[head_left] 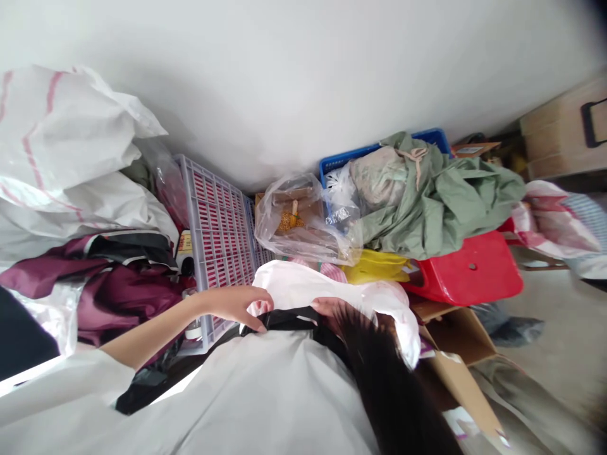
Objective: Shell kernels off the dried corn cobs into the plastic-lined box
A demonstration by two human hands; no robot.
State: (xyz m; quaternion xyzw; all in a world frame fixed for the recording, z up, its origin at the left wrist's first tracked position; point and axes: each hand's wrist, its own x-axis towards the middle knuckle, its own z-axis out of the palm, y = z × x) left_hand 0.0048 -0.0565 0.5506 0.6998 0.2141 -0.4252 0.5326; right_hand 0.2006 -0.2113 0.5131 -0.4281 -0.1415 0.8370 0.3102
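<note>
A piece of thin black material [289, 318], cloth or plastic, stretches between my hands close to my body. My left hand [241, 306] has its fingers curled and its thumb bent in, closed at the material's left end. At the other end my right hand [327, 308] grips the upper edge; dark hair [379, 366] hides much of this hand. Just beyond both hands spreads a white plastic bag [308, 278]. What lies under the black material is hidden by my light top [265, 385].
Left stand a lilac plastic crate [190, 183] on its side, maroon clothing [128, 287] and a large white sack [71, 139]. Ahead are a clear bag [270, 221] and a blue basket [341, 161] under green cloth [427, 208]. Right are a red stool [478, 268] and an open cardboard box [459, 338].
</note>
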